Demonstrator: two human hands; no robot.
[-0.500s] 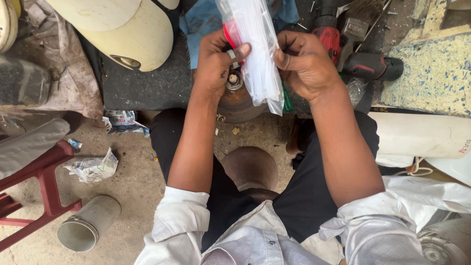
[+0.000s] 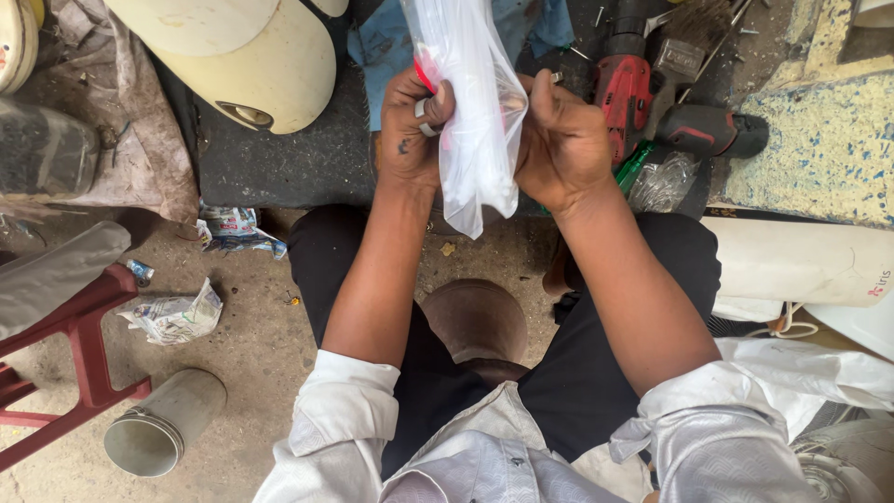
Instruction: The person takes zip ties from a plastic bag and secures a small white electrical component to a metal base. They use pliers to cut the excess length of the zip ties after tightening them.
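Both hands, left (image 2: 414, 126) and right (image 2: 559, 140), seemingly closed, grip clear plastic bag (image 2: 475, 140).

Clear plastic bag (image 2: 475, 140), red-and-black drill (image 2: 626, 88), cream panel (image 2: 251, 56), red stool (image 2: 74, 345), blue-speckled yellow slab (image 2: 810, 140).

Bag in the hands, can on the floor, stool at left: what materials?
Bag: thin clear plastic film, glossy; see-through and crinkled where the left hand and right hand pinch it. Can: looks like dull grey metal, with a rolled rim. Stool: probably moulded red plastic, matte and scuffed.
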